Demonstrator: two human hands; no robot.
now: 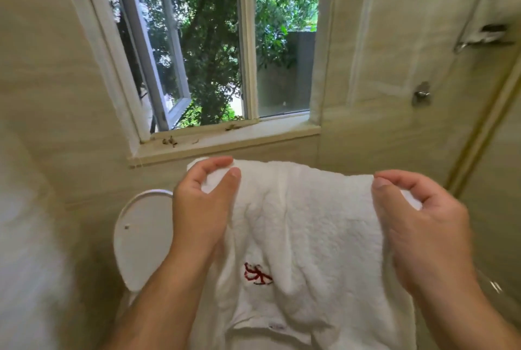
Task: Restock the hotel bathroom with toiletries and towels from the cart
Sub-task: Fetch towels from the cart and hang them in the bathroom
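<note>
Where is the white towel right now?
The white towel hangs in the lower middle of the head view, pinched at its top corners by the left hand and right hand, below the window sill.

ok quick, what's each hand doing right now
Left hand: pinched shut on the white towel's top left corner.
Right hand: pinched shut on its top right corner.

Window [214,47] stood open on its left pane, greenery beyond. Below the window: raised toilet lid [143,239]. Right of the window: chrome wall fitting [421,93].
</note>
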